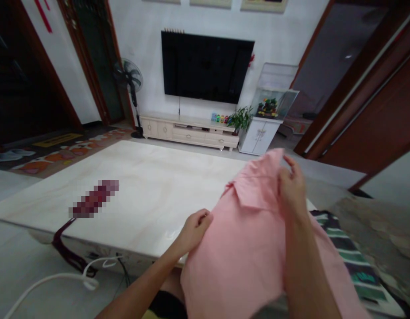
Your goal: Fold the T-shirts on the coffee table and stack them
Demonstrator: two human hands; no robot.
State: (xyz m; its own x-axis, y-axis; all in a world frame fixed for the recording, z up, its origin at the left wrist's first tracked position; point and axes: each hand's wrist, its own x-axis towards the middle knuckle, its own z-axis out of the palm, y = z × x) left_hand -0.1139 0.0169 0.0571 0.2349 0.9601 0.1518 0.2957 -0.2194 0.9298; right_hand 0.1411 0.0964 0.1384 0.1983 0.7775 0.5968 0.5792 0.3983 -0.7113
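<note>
A pink shirt (238, 248) hangs in front of me, its upper end raised over the near right part of the white table (152, 177). A folded flap that looks like a collar shows near its top. My left hand (195, 228) is closed on the shirt's left edge, close to the table's front edge. Higher up, my right hand (292, 188) pinches the right side near the top corner. The lower part of the cloth falls toward my lap and out of the frame.
A blurred-out dark red item (94, 199) with a strap lies on the table's left. A white cable (48, 278) loops below the front edge. Striped green cloth (354, 266) lies at the right. Beyond stand a fan (128, 77), TV cabinet (188, 133) and fish tank (273, 104).
</note>
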